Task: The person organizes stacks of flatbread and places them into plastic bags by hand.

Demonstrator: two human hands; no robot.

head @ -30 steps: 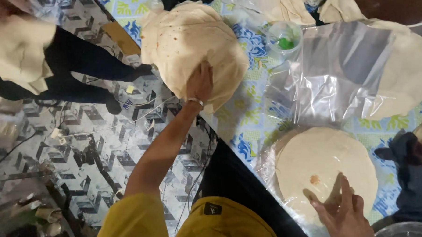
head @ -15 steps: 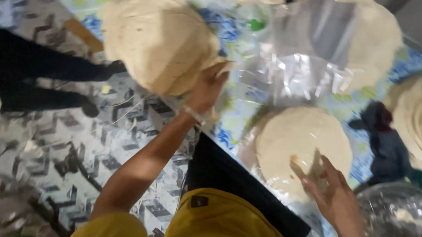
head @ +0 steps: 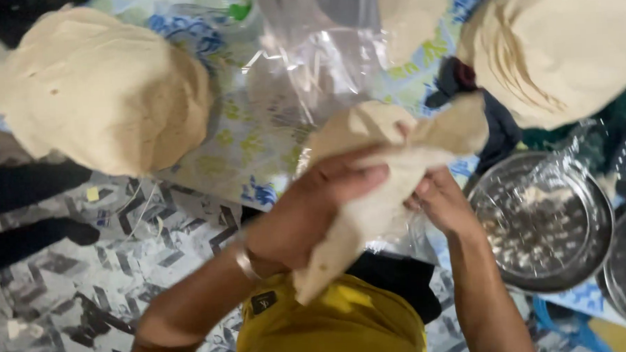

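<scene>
Both of my hands hold one thin round flatbread (head: 389, 173), lifted off the floor and folded limp between them. My left hand (head: 314, 204), with a metal bangle at the wrist, grips its middle from the left. On the right, my right hand (head: 442, 203) pinches its lower side. A tall stack of flatbreads (head: 102, 86) lies at the upper left, another stack (head: 558, 42) at the upper right.
Clear plastic sheets (head: 315, 51) lie on a blue and yellow patterned cloth (head: 242, 137). A round perforated metal tray (head: 543, 223) sits at the right, a second metal rim beside it. Dark fabric (head: 492, 128) lies under the right stack. Grey patterned floor covering (head: 87, 274) fills the lower left.
My left hand left the stack at the left and came over to the flatbread by my right hand. Both hands lifted that flatbread up off its plastic sheet. The view shifted right.
</scene>
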